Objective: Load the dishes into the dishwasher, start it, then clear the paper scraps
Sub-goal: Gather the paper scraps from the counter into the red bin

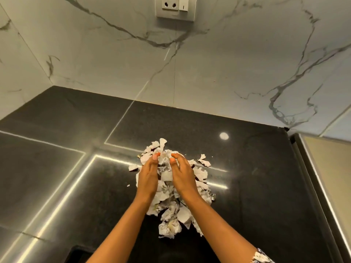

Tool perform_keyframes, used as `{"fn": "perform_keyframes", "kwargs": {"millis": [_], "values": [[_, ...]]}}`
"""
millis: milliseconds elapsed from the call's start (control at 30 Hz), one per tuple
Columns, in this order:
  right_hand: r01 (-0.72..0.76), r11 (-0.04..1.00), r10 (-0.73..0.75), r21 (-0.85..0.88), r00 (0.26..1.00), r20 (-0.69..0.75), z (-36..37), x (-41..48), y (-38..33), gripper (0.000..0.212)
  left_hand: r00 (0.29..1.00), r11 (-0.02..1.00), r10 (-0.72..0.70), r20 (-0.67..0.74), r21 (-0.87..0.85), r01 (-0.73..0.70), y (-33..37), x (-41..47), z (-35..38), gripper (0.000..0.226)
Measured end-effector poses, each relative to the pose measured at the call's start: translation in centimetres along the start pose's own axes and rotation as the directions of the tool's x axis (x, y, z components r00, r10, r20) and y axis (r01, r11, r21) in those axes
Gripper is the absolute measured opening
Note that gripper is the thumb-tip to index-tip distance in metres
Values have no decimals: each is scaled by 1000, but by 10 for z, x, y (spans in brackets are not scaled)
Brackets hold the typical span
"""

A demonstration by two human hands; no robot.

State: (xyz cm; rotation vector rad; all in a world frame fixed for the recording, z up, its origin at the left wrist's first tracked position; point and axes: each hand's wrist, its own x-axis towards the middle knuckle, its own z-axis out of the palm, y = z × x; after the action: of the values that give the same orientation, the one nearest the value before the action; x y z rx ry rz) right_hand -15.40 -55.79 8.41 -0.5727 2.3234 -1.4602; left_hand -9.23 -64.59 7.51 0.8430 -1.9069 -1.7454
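Left of the heap of torn white paper scraps (171, 211), the glossy black stone countertop (57, 168) carries bright reflected strips of light; one tiny loose crumb of paper (128, 185) lies just beside the heap's left edge; the heap itself sits on the countertop about midway across, spreading from near the back wall toward the front edge; the left hand (149, 177) presses against the heap's left flank, palm turned inward, fingers nearly straight and close together; directly behind and above the heap, a white wall socket with a switch (175, 8) is set into the white grey-veined marble wall (95, 54); the right hand (182, 175) mirrors the other on the heap's right flank, palm inward, fingers a little bent over the scraps, so the two hands squeeze a clump of paper between them, with more scraps spilling outside both wrists; right of the heap and farther back, a round pale glint (224, 136) shows on the stone; nearer the front, a black-and-white patterned sleeve (263, 257) is visible; farthest right of the heap stands a beige panel with a dark frame (332, 177).
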Motion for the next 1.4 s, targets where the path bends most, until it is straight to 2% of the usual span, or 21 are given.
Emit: {"fn": "perform_keyframes", "kwargs": {"millis": [100,233,400,467,533,733,867,1033,1233,1400], "values": [[-95,961,113,260,992,-56,6,1,-9,31,996,985,-79,-35,-158,72,4,6,5,52],[-179,872,268,455,953,-139,20,9,-17,46,980,889,-192,-40,-430,157,15,11,15,55],[-103,743,328,662,917,-225,20,13,-37,55,951,729,-309,-19,-646,225,31,19,20,48],[-70,686,341,724,910,-236,18,15,-43,56,951,671,-306,38,-700,244,35,24,20,48],[-34,629,356,777,901,-249,15,16,-48,55,963,660,-267,47,-719,218,39,26,19,47],[60,567,282,821,923,-263,3,10,-58,49,985,609,-164,-50,-791,61,52,19,24,49],[50,565,221,824,953,-209,-9,9,-60,51,978,582,-185,-101,-813,26,63,8,33,41],[5,537,168,844,979,-112,-22,9,-51,55,949,572,-196,-247,-815,-93,65,-3,50,47],[-96,448,161,889,987,25,-30,4,-40,61,909,471,-271,-316,-867,-161,66,-19,62,45],[-127,363,101,923,990,97,-33,-16,-59,61,887,455,-225,-404,-848,-271,85,-46,52,47]]}}
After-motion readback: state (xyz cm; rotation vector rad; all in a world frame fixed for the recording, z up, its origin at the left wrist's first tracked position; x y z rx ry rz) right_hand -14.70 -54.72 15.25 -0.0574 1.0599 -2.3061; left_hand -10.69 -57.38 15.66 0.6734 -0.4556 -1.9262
